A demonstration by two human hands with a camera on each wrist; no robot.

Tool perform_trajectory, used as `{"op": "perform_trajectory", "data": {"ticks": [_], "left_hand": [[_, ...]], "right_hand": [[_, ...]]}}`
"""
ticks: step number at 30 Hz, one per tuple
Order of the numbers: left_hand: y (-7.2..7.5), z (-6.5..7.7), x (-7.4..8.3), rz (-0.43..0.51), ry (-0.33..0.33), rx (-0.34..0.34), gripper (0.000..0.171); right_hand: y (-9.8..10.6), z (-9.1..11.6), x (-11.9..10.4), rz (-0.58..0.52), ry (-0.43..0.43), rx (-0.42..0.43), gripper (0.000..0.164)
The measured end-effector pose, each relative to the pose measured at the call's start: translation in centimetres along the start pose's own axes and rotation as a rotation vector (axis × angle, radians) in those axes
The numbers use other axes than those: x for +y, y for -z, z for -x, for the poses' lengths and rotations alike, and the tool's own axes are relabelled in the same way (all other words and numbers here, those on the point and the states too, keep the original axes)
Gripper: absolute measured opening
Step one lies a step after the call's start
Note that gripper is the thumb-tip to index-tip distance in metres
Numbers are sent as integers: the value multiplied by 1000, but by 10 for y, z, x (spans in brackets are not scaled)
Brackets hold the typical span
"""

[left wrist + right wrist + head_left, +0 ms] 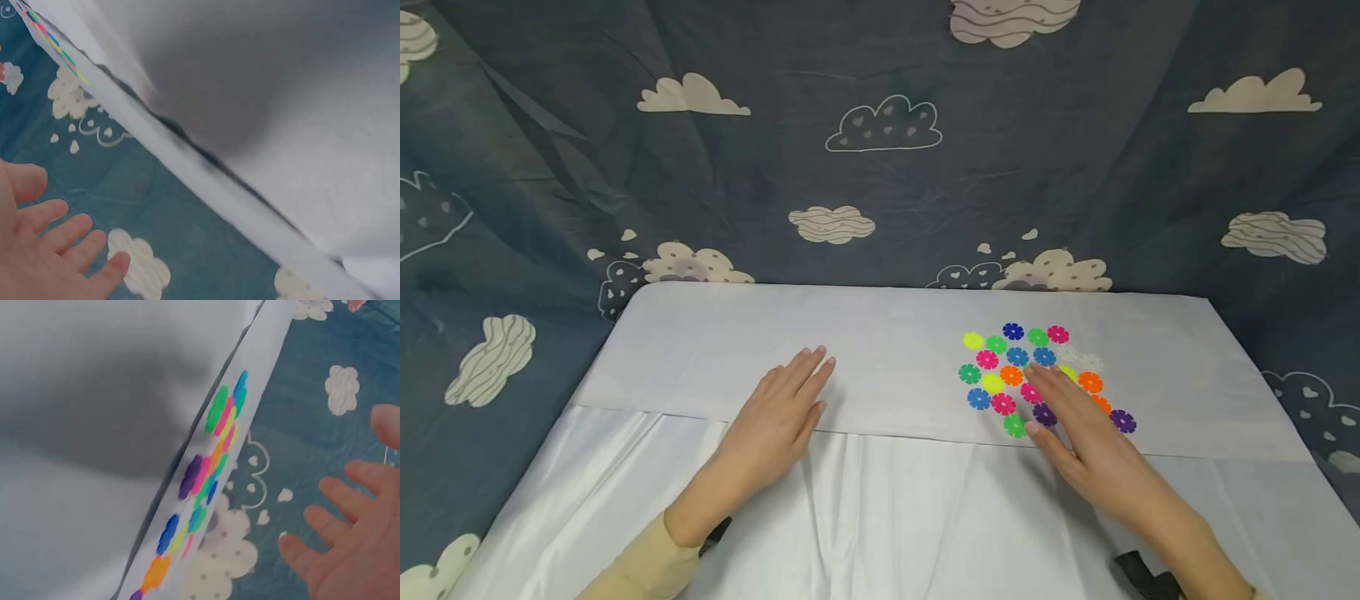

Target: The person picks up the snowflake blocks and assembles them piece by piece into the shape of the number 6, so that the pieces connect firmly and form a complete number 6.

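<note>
Discs, multicoloured and flower-shaped (1012, 376), cluster on a white-cloth-covered desk (887, 367); the right hand (1092, 442) hovers over them, the left hand (781, 417) well apart, both with fingers loosely extended.

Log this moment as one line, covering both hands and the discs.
left hand: empty, fingers extended | right hand: empty, overlapping some multicolored discs in head view | discs: grouped on white surface

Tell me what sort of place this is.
Probably a makeshift indoor filming or work corner: a dark cloud-print fabric backdrop hangs behind a white-covered table, where colourful flower-shaped discs lie in a cluster.
</note>
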State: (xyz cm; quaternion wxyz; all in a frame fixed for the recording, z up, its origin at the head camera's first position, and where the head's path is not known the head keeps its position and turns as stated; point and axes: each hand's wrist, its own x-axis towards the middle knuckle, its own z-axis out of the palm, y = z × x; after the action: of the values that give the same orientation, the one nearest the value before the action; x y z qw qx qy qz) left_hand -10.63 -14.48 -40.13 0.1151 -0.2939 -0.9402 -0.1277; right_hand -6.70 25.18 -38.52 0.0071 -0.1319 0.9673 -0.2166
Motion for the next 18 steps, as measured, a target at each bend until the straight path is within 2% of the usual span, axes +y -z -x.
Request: {"op": "perform_trajectory", "data": {"ticks": [5,10,14,18], "left_hand": [[-4,-8,1,256,7,-15,48],[-4,-21,6,458,88,-96,46],[-7,-34,8,495,104,-177,45],[-12,-50,13,498,60,-241,43]], "right_hand": [[7,3,13,-62,-18,-17,70],[12,0,24,-80,-75,-40,70],[14,-4,32,-110,-95,-68,64],[12,-8,38,-138,-93,-87,56]]}}
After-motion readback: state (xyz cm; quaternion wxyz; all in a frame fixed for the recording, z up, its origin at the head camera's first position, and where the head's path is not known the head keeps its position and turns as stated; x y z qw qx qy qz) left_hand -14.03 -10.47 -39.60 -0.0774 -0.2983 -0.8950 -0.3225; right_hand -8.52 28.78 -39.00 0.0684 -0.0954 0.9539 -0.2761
